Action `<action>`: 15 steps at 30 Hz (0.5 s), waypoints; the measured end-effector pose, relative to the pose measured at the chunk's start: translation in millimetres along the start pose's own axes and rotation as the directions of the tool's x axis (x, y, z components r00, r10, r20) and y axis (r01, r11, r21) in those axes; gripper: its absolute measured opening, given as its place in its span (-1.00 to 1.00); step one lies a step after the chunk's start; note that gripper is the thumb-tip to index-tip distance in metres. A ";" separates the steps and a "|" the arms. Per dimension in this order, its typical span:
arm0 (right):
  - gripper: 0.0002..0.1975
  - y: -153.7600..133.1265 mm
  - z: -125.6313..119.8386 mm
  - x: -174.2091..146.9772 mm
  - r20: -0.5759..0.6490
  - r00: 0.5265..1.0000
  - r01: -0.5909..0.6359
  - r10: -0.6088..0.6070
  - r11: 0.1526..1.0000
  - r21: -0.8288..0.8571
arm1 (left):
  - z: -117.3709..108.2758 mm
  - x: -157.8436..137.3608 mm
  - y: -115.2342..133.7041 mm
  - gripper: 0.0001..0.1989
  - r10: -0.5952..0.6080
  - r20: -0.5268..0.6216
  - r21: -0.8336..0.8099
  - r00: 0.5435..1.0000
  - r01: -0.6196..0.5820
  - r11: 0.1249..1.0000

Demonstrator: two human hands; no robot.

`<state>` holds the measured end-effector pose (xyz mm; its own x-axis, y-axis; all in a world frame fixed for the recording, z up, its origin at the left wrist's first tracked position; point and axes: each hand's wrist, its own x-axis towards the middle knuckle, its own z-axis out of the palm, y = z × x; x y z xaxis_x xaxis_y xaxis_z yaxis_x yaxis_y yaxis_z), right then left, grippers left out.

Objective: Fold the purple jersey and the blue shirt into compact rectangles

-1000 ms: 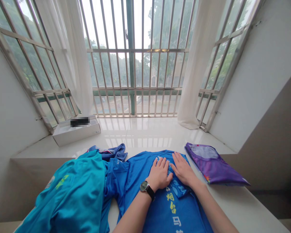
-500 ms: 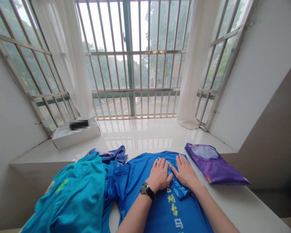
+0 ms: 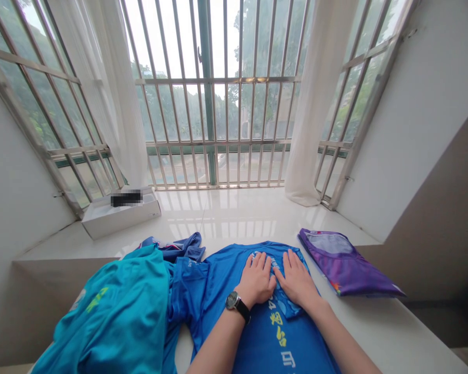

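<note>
A blue T-shirt (image 3: 226, 291) with white and yellow lettering is spread on the white sill surface, its right side folded inward with the sleeve lying over the body. My left hand (image 3: 257, 278), a black-strapped watch (image 3: 234, 301) on its wrist, lies flat on the shirt's upper part with fingers stretched out. Close beside it, my right hand (image 3: 296, 278) rests flat on the folded-in part. The thumbs point toward each other. Neither hand grips the cloth.
Left of the shirt lies a loose teal shirt (image 3: 117, 306), with a dark blue garment (image 3: 185, 246) behind it. A folded purple garment (image 3: 347, 265) sits at the right. A white box (image 3: 120, 221) stands at the back left, near the barred window (image 3: 210, 130) and white curtains (image 3: 306, 119).
Both hands stay almost in place on the blue shirt, with only a slight shift of the right hand. The view has moved a little; the garments lie as before.
</note>
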<state>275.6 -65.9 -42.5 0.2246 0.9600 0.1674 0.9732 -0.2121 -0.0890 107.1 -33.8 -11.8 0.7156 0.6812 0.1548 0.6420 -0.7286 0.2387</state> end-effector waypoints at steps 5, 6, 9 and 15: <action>-0.23 -8.9 2.0 -7.4 -0.025 0.999 -0.021 0.020 0.999 -0.033 | -3.2 1.0 0.2 -0.35 -0.014 0.013 0.010 1.000 0.014 1.000; -0.24 -10.4 2.2 -8.4 0.001 1.000 -0.023 0.023 0.999 -0.045 | -3.9 1.3 0.1 -0.35 -0.021 0.019 0.008 1.000 0.021 1.000; -0.24 -13.4 1.2 -9.5 0.059 0.997 -0.037 0.042 0.996 -0.077 | -4.7 2.5 -0.6 -0.34 -0.036 0.021 -0.009 0.999 0.037 0.999; -0.22 -15.8 -3.7 -10.2 0.070 0.996 -0.056 0.060 0.997 -0.058 | -0.5 5.4 -3.4 -0.35 -0.058 0.032 0.000 0.998 0.058 0.998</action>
<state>258.1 -73.0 -39.2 0.2784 0.9560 0.0923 0.9604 -0.2757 -0.0410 108.7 -27.7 -11.3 0.6855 0.7198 0.1094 0.6827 -0.6877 0.2471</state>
